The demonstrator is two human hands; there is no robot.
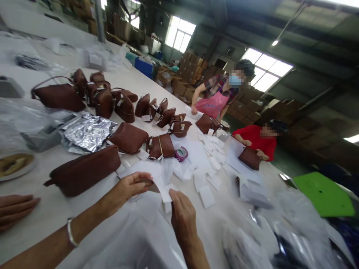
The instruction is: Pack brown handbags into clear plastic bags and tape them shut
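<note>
The white desk runs slantwise, cut off at left and below. Blurred clear plastic wrapping covers its near right; what lies inside is hard to make out. Across the desk stand a person in a pink apron and a person in a red top. The long brown leather-look bag has its long axis rising from lower left to upper right. Behind it, a grey box is partly hidden by a crumpled silver foil sheet. At the left edge, another hand is cut off.

The right hand pinches the lower right end of a narrow white paper slip, its grip closed. The left hand has its grip nearly closed about the other end, beside a dull brown edge that is unclear. The slip is above the desk, slanting down from left hand to right. A round pale bowl, also cut off, holds something yellowish brown.
</note>
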